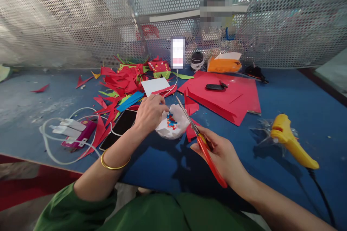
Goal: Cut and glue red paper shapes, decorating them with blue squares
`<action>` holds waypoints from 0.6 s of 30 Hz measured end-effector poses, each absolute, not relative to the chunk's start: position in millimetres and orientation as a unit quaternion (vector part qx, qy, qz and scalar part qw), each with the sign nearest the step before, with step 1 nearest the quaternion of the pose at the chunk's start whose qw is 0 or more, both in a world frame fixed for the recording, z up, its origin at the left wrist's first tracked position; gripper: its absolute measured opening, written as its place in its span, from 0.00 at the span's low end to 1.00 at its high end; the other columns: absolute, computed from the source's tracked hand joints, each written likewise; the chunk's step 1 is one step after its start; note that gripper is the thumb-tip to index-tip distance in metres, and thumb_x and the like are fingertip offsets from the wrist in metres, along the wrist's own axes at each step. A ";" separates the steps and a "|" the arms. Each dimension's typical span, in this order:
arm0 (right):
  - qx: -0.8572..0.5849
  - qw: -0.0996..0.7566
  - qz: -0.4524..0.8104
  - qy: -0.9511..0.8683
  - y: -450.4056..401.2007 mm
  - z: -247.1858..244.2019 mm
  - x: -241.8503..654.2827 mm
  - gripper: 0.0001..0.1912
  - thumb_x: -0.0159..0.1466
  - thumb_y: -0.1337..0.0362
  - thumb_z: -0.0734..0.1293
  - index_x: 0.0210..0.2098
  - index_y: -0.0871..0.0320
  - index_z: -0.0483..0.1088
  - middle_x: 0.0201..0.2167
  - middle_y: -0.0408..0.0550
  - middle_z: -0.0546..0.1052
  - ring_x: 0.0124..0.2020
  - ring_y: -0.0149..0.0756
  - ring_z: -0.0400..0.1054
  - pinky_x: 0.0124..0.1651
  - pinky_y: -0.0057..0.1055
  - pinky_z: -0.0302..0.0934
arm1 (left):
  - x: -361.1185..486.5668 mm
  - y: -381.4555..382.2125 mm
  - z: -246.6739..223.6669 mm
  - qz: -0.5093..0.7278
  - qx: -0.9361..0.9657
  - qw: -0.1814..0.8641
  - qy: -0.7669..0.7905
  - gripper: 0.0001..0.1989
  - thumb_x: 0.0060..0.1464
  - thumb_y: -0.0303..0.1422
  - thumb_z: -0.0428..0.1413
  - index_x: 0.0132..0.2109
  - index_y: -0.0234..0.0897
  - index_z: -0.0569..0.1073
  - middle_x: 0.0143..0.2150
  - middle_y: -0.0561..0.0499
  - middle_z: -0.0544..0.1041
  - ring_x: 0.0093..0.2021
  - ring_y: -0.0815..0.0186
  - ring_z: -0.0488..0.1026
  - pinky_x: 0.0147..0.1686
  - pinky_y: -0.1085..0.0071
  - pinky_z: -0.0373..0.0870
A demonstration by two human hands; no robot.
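My right hand (217,149) is clamped around the red handles of a pair of scissors (200,140). The blades point up and away from me, over the right-hand edge of a white dish (162,132), and look together or nearly so. My left hand (150,113) is at the dish's far left edge, palm down, with fingers curled; the thumb and fingertips are close to one another, but I cannot tell whether they pinch a piece or are bare.

The dish is on the blue table (303,104), directly in front of me between both hands. It contains small cut bits (171,121) in blue, red and white, gathered toward the middle.

Assessment: the step in hand appears to be snipping paper into small pieces over the dish, or sorting what is cut. The next move seems to call for a narrow strip held steady in the left fingers above the dish, with the blades opened across its end and the left fingertips clear of the edges.

Material within reach: blue strips (131,101) just beyond my left hand, loose red scraps (123,79) farther off, and a pile of red sheets (200,86) beyond the scissors. A yellow glue gun (291,142) lies well apart to the right, untouched.
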State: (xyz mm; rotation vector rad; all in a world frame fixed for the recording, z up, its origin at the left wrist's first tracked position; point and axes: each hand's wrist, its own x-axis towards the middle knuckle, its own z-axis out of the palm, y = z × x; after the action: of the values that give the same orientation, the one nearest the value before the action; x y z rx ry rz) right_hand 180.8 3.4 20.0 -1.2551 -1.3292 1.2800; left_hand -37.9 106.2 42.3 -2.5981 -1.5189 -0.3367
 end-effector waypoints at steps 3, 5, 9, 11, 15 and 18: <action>-0.505 0.438 0.509 -0.542 4.3 21.7 180.6 0.17 0.56 0.58 0.71 0.44 0.55 0.75 0.24 0.40 0.75 0.24 0.34 0.72 0.32 0.30 0.72 | -39.1 106.7 42.3 -0.125 -0.853 0.053 -0.504 0.12 0.53 0.22 0.52 0.38 0.40 0.79 0.45 0.44 0.76 0.47 0.55 0.70 0.44 0.59 0.65; -0.502 0.437 0.504 -0.550 4.9 22.8 181.1 0.18 0.56 0.57 0.71 0.44 0.57 0.74 0.25 0.41 0.75 0.24 0.33 0.71 0.33 0.30 0.71 | -40.3 106.9 43.0 -0.131 -0.844 0.044 -0.519 0.12 0.52 0.24 0.54 0.43 0.37 0.75 0.46 0.43 0.76 0.48 0.54 0.71 0.46 0.60 0.66; -0.510 0.428 0.482 -0.569 5.7 22.8 182.5 0.19 0.57 0.57 0.71 0.45 0.58 0.75 0.24 0.41 0.73 0.25 0.31 0.69 0.32 0.27 0.69 | -39.3 109.3 45.1 -0.105 -0.822 -0.014 -0.559 0.24 0.52 0.32 0.57 0.56 0.36 0.69 0.54 0.42 0.76 0.51 0.54 0.73 0.47 0.63 0.68; -0.515 0.422 0.478 -0.572 6.0 22.0 183.0 0.20 0.57 0.56 0.71 0.47 0.59 0.75 0.25 0.41 0.74 0.26 0.31 0.69 0.33 0.27 0.69 | -36.4 112.6 45.3 -0.069 -0.805 -0.025 -0.589 0.23 0.54 0.37 0.56 0.57 0.40 0.71 0.54 0.45 0.78 0.51 0.54 0.75 0.45 0.64 0.69; -0.518 0.421 0.478 -0.571 7.1 19.5 183.5 0.19 0.57 0.57 0.71 0.46 0.58 0.75 0.27 0.42 0.77 0.27 0.33 0.71 0.33 0.27 0.69 | -30.7 121.7 43.1 -0.027 -0.784 -0.028 -0.619 0.14 0.55 0.40 0.54 0.46 0.45 0.79 0.44 0.50 0.83 0.45 0.56 0.78 0.36 0.67 0.67; -0.522 0.433 0.474 -0.561 8.5 17.7 183.6 0.21 0.56 0.58 0.71 0.48 0.58 0.74 0.26 0.43 0.78 0.27 0.36 0.74 0.33 0.30 0.71 | -30.1 127.5 42.0 -0.033 -0.786 -0.028 -0.617 0.11 0.55 0.37 0.53 0.38 0.45 0.81 0.38 0.51 0.83 0.42 0.57 0.78 0.32 0.68 0.65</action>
State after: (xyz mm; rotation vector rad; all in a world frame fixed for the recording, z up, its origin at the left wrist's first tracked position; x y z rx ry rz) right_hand 183.6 8.5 17.7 -1.3012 -1.3963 1.1817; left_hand -30.1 127.5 42.0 -2.5144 -1.9729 -0.1053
